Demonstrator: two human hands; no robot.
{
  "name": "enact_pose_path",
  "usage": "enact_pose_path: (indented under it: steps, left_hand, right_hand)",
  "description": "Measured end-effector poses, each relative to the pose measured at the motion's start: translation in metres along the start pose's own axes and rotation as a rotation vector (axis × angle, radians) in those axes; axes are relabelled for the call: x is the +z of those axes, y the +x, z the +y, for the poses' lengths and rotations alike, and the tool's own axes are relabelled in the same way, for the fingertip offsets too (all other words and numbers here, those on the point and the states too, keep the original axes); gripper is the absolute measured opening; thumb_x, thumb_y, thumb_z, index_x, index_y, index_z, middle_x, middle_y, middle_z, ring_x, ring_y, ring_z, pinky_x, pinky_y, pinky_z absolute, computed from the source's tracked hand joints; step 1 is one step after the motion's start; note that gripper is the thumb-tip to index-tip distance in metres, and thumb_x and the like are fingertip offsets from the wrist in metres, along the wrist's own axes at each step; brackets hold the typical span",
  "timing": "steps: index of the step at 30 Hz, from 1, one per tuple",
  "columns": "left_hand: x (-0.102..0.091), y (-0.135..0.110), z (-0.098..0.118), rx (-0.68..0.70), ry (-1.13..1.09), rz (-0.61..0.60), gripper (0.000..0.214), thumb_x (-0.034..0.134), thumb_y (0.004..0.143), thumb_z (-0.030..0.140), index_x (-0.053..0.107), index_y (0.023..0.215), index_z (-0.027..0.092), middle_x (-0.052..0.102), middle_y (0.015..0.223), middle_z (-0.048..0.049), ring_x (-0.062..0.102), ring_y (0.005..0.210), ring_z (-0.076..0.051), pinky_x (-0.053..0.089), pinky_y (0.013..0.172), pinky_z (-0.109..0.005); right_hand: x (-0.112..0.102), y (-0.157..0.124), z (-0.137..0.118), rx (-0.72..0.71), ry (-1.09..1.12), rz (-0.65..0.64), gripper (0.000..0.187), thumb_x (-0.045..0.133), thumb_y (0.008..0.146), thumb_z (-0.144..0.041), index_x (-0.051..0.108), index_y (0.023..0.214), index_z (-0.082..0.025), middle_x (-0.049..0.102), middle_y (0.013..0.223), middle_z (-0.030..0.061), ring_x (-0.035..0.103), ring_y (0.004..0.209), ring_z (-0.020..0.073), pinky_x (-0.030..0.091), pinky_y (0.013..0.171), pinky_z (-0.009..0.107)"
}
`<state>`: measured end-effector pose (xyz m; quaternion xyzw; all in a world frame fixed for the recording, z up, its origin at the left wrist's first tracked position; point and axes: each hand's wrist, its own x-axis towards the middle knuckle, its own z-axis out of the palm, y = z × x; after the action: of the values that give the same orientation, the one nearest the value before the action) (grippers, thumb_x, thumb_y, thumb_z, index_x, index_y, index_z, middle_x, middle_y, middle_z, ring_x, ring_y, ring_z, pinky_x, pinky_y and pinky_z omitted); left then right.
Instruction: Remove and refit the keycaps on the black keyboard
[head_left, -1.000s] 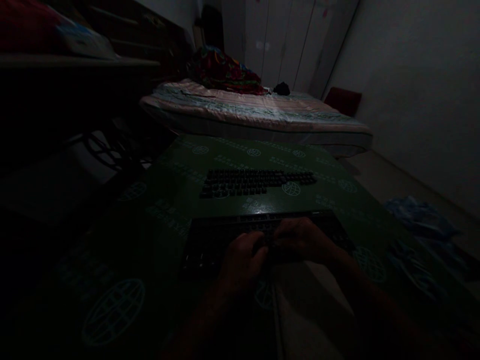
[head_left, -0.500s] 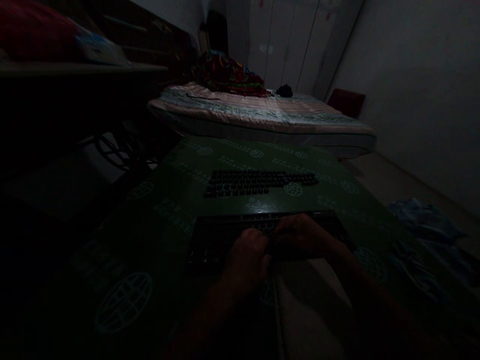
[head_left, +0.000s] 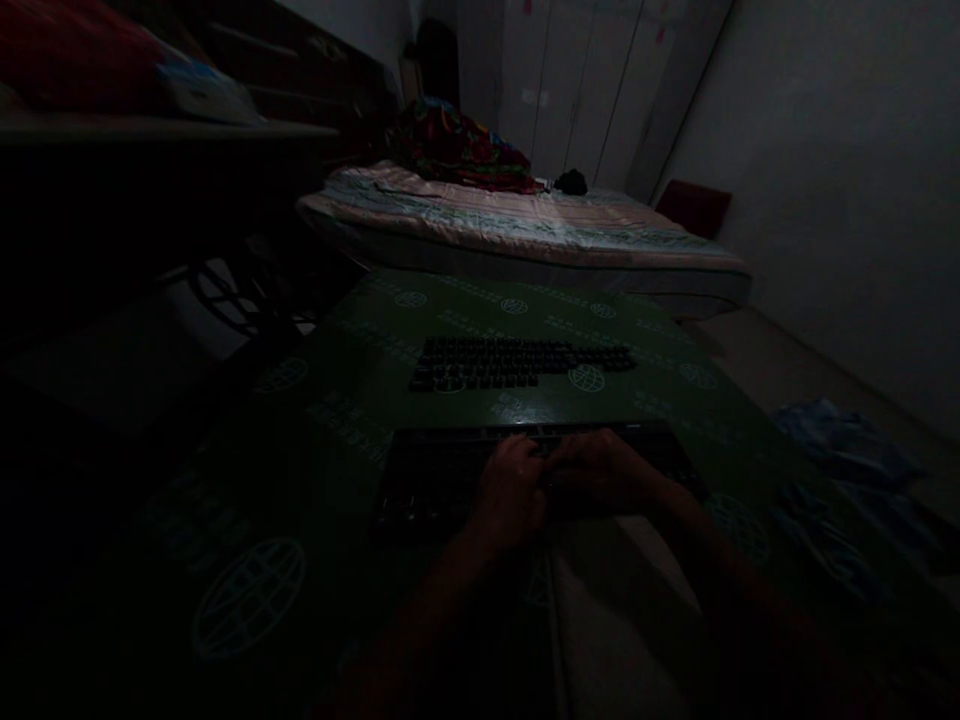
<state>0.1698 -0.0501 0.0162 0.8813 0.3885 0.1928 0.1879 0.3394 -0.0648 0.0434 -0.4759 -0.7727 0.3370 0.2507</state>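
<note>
The room is very dark. A black keyboard frame (head_left: 427,480) lies on a green mat (head_left: 360,330) printed with pale globe marks. My left hand (head_left: 514,490) and my right hand (head_left: 600,470) rest together on its middle, fingers curled and pressed close. What they pinch, if anything, is too dark to make out. Beyond the frame, rows of loose black keycaps (head_left: 517,362) are laid out on the mat.
A low mattress (head_left: 525,225) with a striped sheet and a bundle of red cloth (head_left: 457,145) lies behind the mat. Dark furniture (head_left: 150,150) stands at the left. Blue cloth (head_left: 840,440) lies on the floor at the right, under a bare wall.
My left hand has moved up and to the right, closer to my right hand on the keyboard frame. The view has shifted slightly.
</note>
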Motion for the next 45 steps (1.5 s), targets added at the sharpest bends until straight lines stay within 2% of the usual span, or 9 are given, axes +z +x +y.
enact_pose_path:
  steps: [7, 10, 13, 17, 23, 31, 39, 42, 45]
  left_hand:
    - [0.004, -0.002, 0.000, -0.055, -0.033, -0.026, 0.030, 0.056, 0.068, 0.012, 0.067, 0.095, 0.014, 0.053, 0.122, -0.0133, 0.038, 0.123, -0.033, 0.035, 0.101, -0.050]
    - [0.004, -0.002, 0.002, -0.093, -0.060, -0.022, 0.028, 0.056, 0.070, 0.014, 0.067, 0.096, 0.014, 0.051, 0.126, -0.0150, 0.036, 0.125, -0.034, 0.034, 0.099, -0.054]
    - [0.005, -0.003, 0.002, -0.122, -0.076, -0.014, 0.028, 0.058, 0.067, 0.012, 0.066, 0.093, 0.016, 0.050, 0.128, -0.0138, 0.035, 0.126, -0.033, 0.033, 0.100, -0.054]
    - [0.008, -0.004, 0.002, -0.146, -0.083, 0.014, 0.020, 0.056, 0.071, 0.016, 0.066, 0.087, 0.015, 0.050, 0.128, -0.0142, 0.035, 0.126, -0.034, 0.033, 0.099, -0.054]
    - [0.010, -0.004, 0.002, -0.149, -0.077, 0.059, 0.020, 0.052, 0.072, 0.012, 0.066, 0.085, 0.015, 0.053, 0.124, -0.0148, 0.039, 0.123, -0.031, 0.035, 0.098, -0.053]
    - [0.010, -0.005, 0.001, -0.141, -0.058, 0.047, 0.018, 0.057, 0.074, 0.023, 0.069, 0.086, 0.018, 0.051, 0.126, -0.0148, 0.037, 0.125, -0.034, 0.034, 0.098, -0.054]
    - [0.010, -0.009, 0.001, -0.120, -0.031, 0.007, 0.021, 0.057, 0.072, 0.017, 0.066, 0.091, 0.016, 0.048, 0.130, -0.0154, 0.033, 0.127, -0.034, 0.031, 0.101, -0.056]
    - [0.010, -0.009, 0.002, -0.118, -0.038, 0.012, 0.021, 0.056, 0.073, 0.016, 0.065, 0.092, 0.015, 0.047, 0.130, -0.0156, 0.032, 0.128, -0.033, 0.029, 0.102, -0.055]
    - [0.011, -0.009, 0.002, -0.136, -0.053, -0.003, 0.020, 0.056, 0.073, 0.014, 0.064, 0.090, 0.015, 0.047, 0.130, -0.0159, 0.032, 0.128, -0.033, 0.028, 0.102, -0.055]
  right_hand:
    - [0.009, -0.007, 0.000, 0.040, 0.052, 0.129, 0.012, 0.059, 0.078, -0.022, 0.068, 0.083, -0.018, 0.069, 0.080, 0.0039, 0.064, 0.073, 0.0155, 0.047, 0.068, 0.026]
    - [0.017, -0.009, 0.001, 0.036, -0.043, 0.241, 0.015, 0.057, 0.080, -0.028, 0.067, 0.079, -0.018, 0.067, 0.077, 0.0046, 0.062, 0.071, 0.0154, 0.047, 0.066, 0.026]
    - [0.027, -0.011, 0.001, 0.123, -0.170, 0.349, 0.019, 0.056, 0.079, -0.034, 0.066, 0.080, -0.018, 0.068, 0.078, 0.0062, 0.062, 0.071, 0.0169, 0.046, 0.064, 0.026]
    - [0.042, -0.009, 0.000, 0.237, -0.180, 0.356, 0.023, 0.049, 0.082, -0.036, 0.064, 0.081, -0.018, 0.069, 0.071, 0.0054, 0.063, 0.062, 0.0167, 0.043, 0.057, 0.024]
    - [0.059, -0.007, 0.006, 0.214, -0.123, 0.474, 0.022, 0.046, 0.080, -0.035, 0.060, 0.071, -0.019, 0.064, 0.058, 0.0035, 0.059, 0.050, 0.0155, 0.040, 0.048, 0.023]
    - [0.058, -0.011, 0.012, 0.239, 0.175, 0.495, 0.024, 0.045, 0.081, -0.039, 0.053, 0.069, -0.020, 0.055, 0.052, -0.0003, 0.052, 0.044, 0.0129, 0.038, 0.042, 0.022]
    - [0.060, -0.009, 0.016, 0.264, 0.195, 0.502, 0.022, 0.046, 0.080, -0.036, 0.052, 0.066, -0.021, 0.056, 0.057, 0.0012, 0.055, 0.049, 0.0140, 0.042, 0.047, 0.024]
    - [0.059, -0.011, 0.014, 0.285, 0.214, 0.556, 0.024, 0.045, 0.081, -0.037, 0.055, 0.067, -0.020, 0.058, 0.062, 0.0027, 0.055, 0.053, 0.0144, 0.042, 0.049, 0.024]
    - [0.058, -0.012, 0.013, 0.309, 0.231, 0.596, 0.026, 0.046, 0.081, -0.039, 0.055, 0.065, -0.020, 0.055, 0.057, 0.0015, 0.051, 0.051, 0.0135, 0.039, 0.045, 0.023]
